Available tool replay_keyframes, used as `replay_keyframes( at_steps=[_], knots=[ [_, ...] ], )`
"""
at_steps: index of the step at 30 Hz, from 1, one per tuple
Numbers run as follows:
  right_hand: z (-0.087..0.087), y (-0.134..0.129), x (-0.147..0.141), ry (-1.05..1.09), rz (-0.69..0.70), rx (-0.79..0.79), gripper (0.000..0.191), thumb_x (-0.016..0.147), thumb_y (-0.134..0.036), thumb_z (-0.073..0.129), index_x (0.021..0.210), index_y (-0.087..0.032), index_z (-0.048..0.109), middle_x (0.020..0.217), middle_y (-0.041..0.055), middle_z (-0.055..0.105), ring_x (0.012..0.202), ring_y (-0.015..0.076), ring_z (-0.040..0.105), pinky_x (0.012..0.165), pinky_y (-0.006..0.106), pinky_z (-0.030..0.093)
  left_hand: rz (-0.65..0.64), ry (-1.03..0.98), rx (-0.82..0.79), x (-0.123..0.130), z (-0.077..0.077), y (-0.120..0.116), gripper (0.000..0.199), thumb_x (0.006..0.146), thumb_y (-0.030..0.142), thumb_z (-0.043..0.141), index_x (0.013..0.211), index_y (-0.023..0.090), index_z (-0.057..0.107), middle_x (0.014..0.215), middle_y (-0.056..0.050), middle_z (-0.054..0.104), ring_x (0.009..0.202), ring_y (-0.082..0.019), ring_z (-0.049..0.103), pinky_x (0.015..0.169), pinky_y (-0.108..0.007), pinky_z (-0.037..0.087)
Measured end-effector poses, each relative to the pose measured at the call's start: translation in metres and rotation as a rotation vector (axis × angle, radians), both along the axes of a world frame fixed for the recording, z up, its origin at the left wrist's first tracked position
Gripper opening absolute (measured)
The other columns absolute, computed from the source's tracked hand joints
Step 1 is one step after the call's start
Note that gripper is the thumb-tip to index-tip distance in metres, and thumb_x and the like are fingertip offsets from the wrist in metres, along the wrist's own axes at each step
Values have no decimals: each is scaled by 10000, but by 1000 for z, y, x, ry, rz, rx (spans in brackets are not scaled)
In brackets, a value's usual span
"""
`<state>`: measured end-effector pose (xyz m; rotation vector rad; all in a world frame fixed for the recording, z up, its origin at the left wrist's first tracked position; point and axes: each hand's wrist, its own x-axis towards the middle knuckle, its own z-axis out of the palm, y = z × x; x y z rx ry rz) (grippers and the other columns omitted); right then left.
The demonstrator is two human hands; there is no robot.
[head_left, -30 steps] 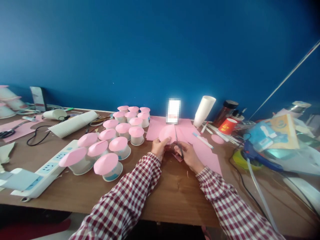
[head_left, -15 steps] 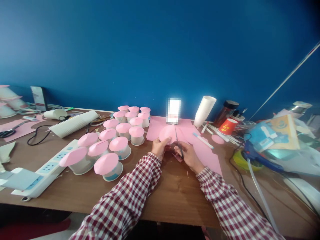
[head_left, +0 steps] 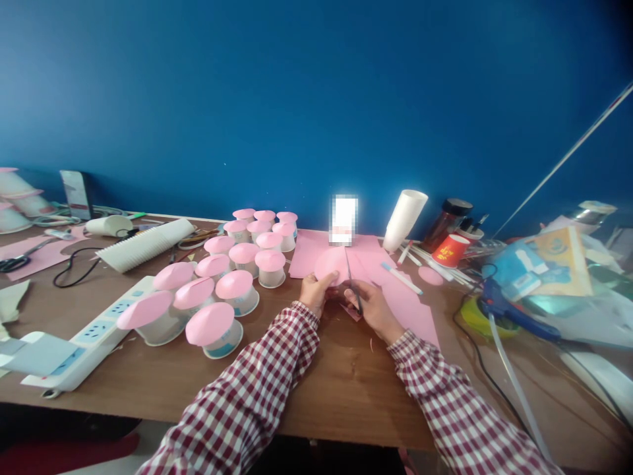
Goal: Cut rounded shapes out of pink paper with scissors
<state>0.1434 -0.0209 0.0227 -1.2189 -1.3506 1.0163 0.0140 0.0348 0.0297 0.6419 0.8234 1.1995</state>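
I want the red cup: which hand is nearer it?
Right. The right hand is left of the red cup, on its near side; the left hand is farther left.

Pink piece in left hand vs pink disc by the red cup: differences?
The pink piece is held in the left hand; the pink disc lies on the table. Scissors in the right hand are at the pink piece; no tool touches the pink disc. The pink piece looks larger in view than the pink disc. Both are pink and rounded.
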Motion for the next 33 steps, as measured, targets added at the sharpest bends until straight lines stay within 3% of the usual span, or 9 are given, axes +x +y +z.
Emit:
replay_keyframes(
  at_steps=[14, 33],
  knots=[
    [1, -1, -1, 53, -5, -63, 474, 736, -503, 640, 1065, -164, 607, 713, 22, 608, 594, 136, 564, 469, 233, 467, -1, -7, -2, 0, 2, -2, 306, 529, 237, 795, 721, 88, 609, 590, -17, 592, 465, -80, 524, 391, -176, 440],
    [1, 0, 0, -26, -9, -8, 430, 768, -469, 620, 1053, -147, 615, 743, 29, 626, 596, 130, 569, 492, 230, 466, -10, 5, -12, 0, 3, -2, 312, 537, 220, 789, 751, 76, 614, 591, -20, 602, 448, -78, 527, 389, -176, 445]
  ],
)
